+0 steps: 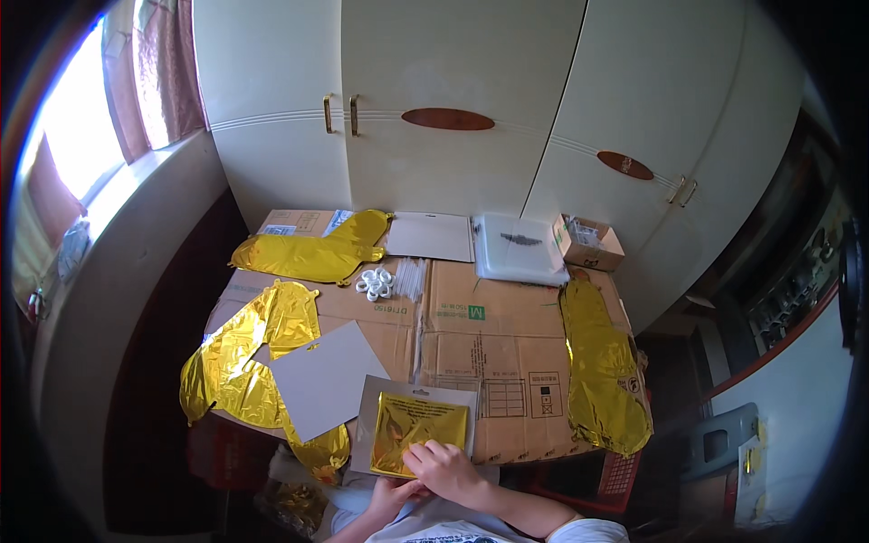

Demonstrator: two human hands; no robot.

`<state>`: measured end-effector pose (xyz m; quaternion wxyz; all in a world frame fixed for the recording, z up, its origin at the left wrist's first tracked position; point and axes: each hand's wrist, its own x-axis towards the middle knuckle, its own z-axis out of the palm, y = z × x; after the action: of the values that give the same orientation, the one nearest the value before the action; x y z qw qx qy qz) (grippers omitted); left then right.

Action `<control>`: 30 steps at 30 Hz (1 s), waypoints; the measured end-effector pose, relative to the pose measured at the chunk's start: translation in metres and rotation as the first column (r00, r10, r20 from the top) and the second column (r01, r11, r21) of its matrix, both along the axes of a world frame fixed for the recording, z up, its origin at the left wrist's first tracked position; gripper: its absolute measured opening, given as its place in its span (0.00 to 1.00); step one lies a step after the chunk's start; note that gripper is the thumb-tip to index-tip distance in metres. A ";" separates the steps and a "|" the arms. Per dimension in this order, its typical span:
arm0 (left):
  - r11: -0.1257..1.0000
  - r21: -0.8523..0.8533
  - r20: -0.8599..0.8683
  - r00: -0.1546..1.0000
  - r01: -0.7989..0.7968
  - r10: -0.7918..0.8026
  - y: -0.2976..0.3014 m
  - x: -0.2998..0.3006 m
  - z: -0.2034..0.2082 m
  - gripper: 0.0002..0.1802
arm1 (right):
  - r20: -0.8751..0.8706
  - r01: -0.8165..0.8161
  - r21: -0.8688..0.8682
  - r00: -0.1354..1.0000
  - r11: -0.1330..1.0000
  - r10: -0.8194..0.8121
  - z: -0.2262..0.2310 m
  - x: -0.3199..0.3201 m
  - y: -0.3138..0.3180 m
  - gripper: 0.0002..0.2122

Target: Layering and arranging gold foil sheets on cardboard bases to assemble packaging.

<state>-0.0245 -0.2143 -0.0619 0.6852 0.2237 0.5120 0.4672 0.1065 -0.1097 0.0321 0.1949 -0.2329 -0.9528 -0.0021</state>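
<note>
A folded gold foil balloon (434, 418) lies flat on a grey card (367, 421) with a hanging slot, at the table's near edge. My right hand (445, 471) rests over the foil's lower part, its fingers bent and pressed together there. Below it, my left hand (398, 496) is closed at the card's lower edge, with its fingertips partly hidden. Another grey card (328, 380) lies just to the left. It partly covers an unfolded gold foil balloon (231, 362) that hangs over the near edge.
Cardboard (498, 335) covers the table. Farther back lie another gold balloon (308, 258), white rings (374, 284), clear straws (410, 279), a stack of grey cards (430, 237), clear plastic bags (520, 249) and a small box (588, 242). One long gold balloon (599, 362) lies along the right edge.
</note>
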 end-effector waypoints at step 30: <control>0.990 0.106 0.021 0.996 -0.094 0.092 0.001 0.001 0.000 0.14 | -0.089 0.052 -0.187 0.994 0.981 -0.069 -0.018 0.012 0.003 0.23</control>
<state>-0.0234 -0.2135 -0.0623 0.6538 0.2320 0.4905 0.5273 0.1189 -0.1066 0.0139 0.2173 -0.2785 -0.9311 0.0912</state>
